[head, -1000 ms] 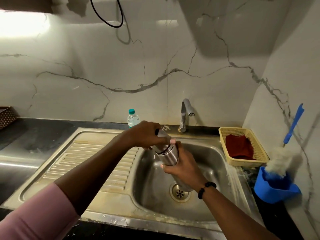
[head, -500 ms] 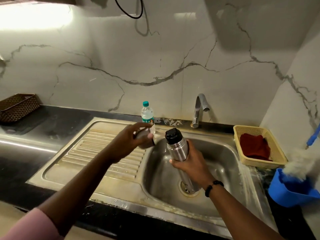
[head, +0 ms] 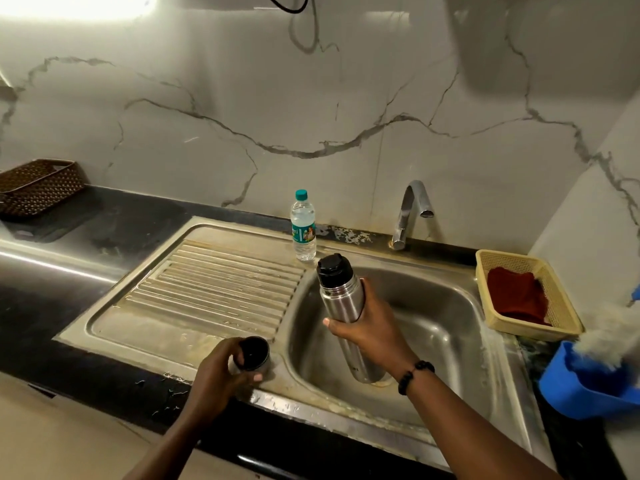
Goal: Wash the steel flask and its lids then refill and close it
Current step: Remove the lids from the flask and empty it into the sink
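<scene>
We see the steel flask (head: pixel 341 306), black inner lid (head: pixel 333 269) still on, tilted over the sink (head: pixel 446 327) bowl; our right hand (head: pixel 372 329) hides its middle, that grip curled round it. Our left hand (head: pixel 221 370) at 7 o'clock holds the outer cap (head: pixel 254 353), grip wrapped round it, down on the sink's front rim; half a second ago it hung beside the flask's top
</scene>
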Demonstrator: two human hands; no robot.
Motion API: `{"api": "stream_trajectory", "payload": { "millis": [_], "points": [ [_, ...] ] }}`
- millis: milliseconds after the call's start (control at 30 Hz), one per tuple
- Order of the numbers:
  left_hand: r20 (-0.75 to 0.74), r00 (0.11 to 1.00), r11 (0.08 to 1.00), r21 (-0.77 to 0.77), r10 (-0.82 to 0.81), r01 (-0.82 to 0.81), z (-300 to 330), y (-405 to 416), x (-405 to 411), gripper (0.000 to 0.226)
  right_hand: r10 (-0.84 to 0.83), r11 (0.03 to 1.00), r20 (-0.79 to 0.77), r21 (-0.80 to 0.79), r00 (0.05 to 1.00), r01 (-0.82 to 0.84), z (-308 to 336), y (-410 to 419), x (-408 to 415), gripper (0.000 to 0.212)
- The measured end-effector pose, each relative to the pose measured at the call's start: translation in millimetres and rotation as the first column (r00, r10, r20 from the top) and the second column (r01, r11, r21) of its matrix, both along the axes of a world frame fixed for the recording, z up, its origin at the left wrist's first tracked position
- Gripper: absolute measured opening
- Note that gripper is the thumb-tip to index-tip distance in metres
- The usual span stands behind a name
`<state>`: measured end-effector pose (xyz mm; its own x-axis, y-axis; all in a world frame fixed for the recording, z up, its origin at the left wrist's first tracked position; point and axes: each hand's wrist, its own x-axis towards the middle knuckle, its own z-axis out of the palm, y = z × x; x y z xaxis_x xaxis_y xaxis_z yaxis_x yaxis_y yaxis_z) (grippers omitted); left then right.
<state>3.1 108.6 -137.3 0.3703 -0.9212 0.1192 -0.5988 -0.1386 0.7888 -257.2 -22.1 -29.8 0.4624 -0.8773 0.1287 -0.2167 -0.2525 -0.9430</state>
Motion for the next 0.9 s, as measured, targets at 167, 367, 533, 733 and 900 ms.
{"api": "stream_trajectory", "payload": {
  "millis": [167, 367, 533, 733, 900],
  "points": [
    [0.155, 0.987, 0.998, -0.057, 0.039, -0.03, 12.3, -0.5, -3.3, 0.077, 0.007, 1.0, -0.029, 0.004, 1.0, -0.007, 3.9, 1.2, -0.2, 0.059],
    [-0.031, 0.997, 0.905, -0.422, -0.069, 0.049, 111.1, -40.5, -46.2, 0.081, 0.059, 0.998, -0.028, 0.018, 0.998, -0.058, 14.6, 2.5, -3.4, 0.062],
    [-0.258, 0.778, 0.817, -0.246, -0.573, 0.521, 191.0, -87.8, -88.5, 0.068, 0.19, 0.978, -0.01, 0.087, 0.982, -0.188, 30.3, 0.3, -10.2, 0.071],
    [-0.345, 0.863, 0.904, -0.348, -0.369, 0.248, 193.1, -111.8, -133.0, 0.018, 0.083, 0.994, 0.034, 0.064, 0.996, -0.085, 38.6, 5.3, -16.0, 0.071],
    [-0.413, 0.909, 0.946, -0.27, 0.055, -0.18, 192.0, -119.7, -174.9, 0.025, -0.09, 0.996, 0.107, -0.015, 0.99, 0.092, 35.9, 7.4, -14.5, 0.061]
  ]
}}
